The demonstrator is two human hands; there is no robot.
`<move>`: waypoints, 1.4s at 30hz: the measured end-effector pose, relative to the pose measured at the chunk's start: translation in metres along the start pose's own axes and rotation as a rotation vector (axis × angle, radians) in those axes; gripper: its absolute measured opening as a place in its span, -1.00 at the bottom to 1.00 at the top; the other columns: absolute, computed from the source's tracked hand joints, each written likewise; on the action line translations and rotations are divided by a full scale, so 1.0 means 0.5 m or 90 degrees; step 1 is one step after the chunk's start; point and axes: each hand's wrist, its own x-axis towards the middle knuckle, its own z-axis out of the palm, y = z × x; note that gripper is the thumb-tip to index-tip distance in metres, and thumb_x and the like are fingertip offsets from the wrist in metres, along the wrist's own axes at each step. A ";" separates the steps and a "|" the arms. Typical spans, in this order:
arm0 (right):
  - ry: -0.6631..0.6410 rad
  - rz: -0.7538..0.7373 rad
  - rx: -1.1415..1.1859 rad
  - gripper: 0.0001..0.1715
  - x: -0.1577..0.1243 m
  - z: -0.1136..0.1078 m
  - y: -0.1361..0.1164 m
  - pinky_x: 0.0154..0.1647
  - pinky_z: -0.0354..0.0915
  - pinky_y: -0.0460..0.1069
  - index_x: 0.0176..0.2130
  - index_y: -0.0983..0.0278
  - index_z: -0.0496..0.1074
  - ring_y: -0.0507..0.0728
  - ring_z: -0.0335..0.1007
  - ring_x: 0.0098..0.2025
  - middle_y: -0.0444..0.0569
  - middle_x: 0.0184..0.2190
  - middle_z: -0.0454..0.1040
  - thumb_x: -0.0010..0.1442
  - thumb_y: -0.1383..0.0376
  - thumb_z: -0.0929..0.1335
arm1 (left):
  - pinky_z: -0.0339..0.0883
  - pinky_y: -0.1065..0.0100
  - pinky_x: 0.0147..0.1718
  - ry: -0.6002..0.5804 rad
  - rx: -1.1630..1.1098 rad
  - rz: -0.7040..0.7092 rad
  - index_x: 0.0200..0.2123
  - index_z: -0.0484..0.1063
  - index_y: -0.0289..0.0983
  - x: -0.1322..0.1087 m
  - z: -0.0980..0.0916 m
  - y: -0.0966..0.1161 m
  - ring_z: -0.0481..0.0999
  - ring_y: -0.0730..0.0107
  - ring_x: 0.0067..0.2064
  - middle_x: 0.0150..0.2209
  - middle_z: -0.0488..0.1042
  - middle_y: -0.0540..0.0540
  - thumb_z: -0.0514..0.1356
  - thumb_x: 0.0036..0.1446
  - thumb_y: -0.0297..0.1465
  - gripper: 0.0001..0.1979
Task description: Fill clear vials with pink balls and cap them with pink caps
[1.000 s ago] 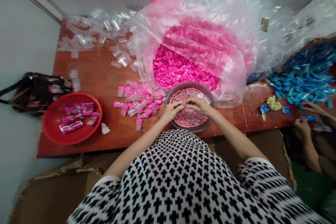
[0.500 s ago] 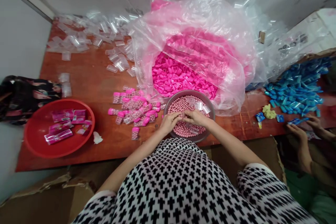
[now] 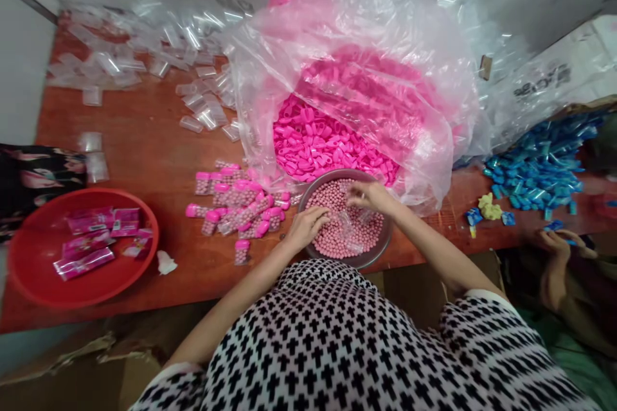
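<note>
Over the bowl (image 3: 384,241), my left hand (image 3: 307,226) is hanging curled, my right hand (image 3: 373,196) half-open; any hold I cannot tell. Inside, beads (image 3: 332,246) are risking a spill if I am bumping the rim.

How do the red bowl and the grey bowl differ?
The red bowl looks wider than the grey bowl. The red bowl holds a few pink packets; the grey bowl holds pink beads. The left hand and right hand are at the grey bowl, not the red. Both are round and open.
</note>
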 end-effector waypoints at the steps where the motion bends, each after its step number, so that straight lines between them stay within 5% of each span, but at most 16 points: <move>1: 0.068 0.088 -0.028 -0.66 0.014 -0.012 0.019 -0.29 0.18 -0.06 -0.11 0.26 0.39 0.13 0.43 -0.27 0.02 -0.26 0.54 0.23 0.10 0.27 | 0.36 0.30 -0.08 0.012 -0.019 -0.015 -0.14 0.47 -0.24 0.001 -0.001 0.001 0.52 0.31 -0.13 -0.16 0.54 -0.12 0.13 0.17 -0.32 -0.77; 5: 0.214 0.291 -0.163 -0.67 0.080 -0.045 0.075 -0.18 0.21 0.01 -0.04 0.34 0.35 0.23 0.37 -0.11 0.18 -0.10 0.46 0.25 0.24 0.23 | 0.39 0.30 -0.11 0.051 -0.115 -0.108 -0.16 0.48 -0.25 0.001 0.002 0.011 0.53 0.31 -0.16 -0.18 0.56 -0.09 0.15 0.13 -0.26 -0.74; 10: 0.160 0.322 -0.204 -0.64 0.127 -0.044 0.104 -0.15 0.22 0.04 0.01 0.40 0.29 0.24 0.33 -0.09 0.25 -0.10 0.43 0.21 0.33 0.24 | 0.44 0.28 -0.21 0.081 -0.284 -0.194 -0.17 0.47 -0.29 -0.002 0.009 0.011 0.55 0.32 -0.25 -0.23 0.57 -0.09 0.19 0.04 -0.17 -0.63; 13: 0.207 0.299 -0.148 -0.62 0.122 -0.039 0.121 -0.14 0.23 0.06 0.01 0.38 0.31 0.24 0.35 -0.12 0.23 -0.12 0.45 0.20 0.33 0.24 | 0.46 0.27 -0.21 0.097 -0.372 -0.213 -0.17 0.47 -0.31 -0.001 0.013 0.008 0.56 0.31 -0.25 -0.24 0.57 -0.11 0.22 0.00 -0.15 -0.60; 18: 0.333 0.161 0.237 -0.64 0.080 -0.032 0.128 -0.19 0.30 0.04 -0.17 0.34 0.42 0.12 0.37 -0.30 0.00 -0.36 0.47 0.11 0.14 0.33 | 0.46 0.25 -0.18 0.131 -0.407 -0.209 -0.15 0.48 -0.33 0.011 0.015 0.024 0.55 0.29 -0.20 -0.18 0.57 -0.14 0.23 0.00 -0.16 -0.59; 21: 0.321 0.078 0.551 -0.57 0.043 -0.029 0.089 -0.27 0.34 0.00 -0.19 0.30 0.41 0.04 0.36 -0.38 -0.10 -0.41 0.44 0.04 0.04 0.38 | 0.45 0.25 -0.16 0.139 -0.389 -0.175 -0.13 0.49 -0.32 0.023 0.014 0.040 0.55 0.28 -0.17 -0.16 0.57 -0.15 0.19 0.05 -0.16 -0.60; 24: 0.280 0.022 0.666 -0.55 0.002 -0.029 0.024 -0.28 0.36 -0.02 -0.18 0.26 0.43 0.02 0.37 -0.38 -0.13 -0.39 0.46 0.01 0.02 0.41 | 0.42 0.25 -0.11 0.167 -0.329 -0.140 -0.15 0.50 -0.32 0.031 0.009 0.059 0.54 0.29 -0.14 -0.16 0.57 -0.13 0.16 0.10 -0.21 -0.65; 31: 0.286 -0.173 0.329 -0.63 -0.069 -0.019 -0.108 -0.03 0.28 0.04 -0.07 0.28 0.43 0.12 0.40 -0.10 0.04 -0.14 0.50 0.20 0.13 0.32 | 0.34 0.28 -0.04 0.168 -0.144 -0.044 -0.14 0.51 -0.30 0.011 -0.010 0.100 0.51 0.30 -0.08 -0.10 0.55 -0.13 0.13 0.17 -0.36 -0.76; 42: 0.262 -0.201 0.113 -0.70 -0.113 0.034 -0.140 -0.18 0.26 0.02 -0.12 0.30 0.38 0.15 0.35 -0.24 0.06 -0.33 0.44 0.28 0.18 0.22 | 0.33 0.39 -0.23 0.150 -0.005 0.093 -0.33 0.51 -0.28 -0.041 -0.013 0.121 0.49 0.37 -0.26 -0.33 0.52 -0.10 0.04 0.23 -0.31 -0.73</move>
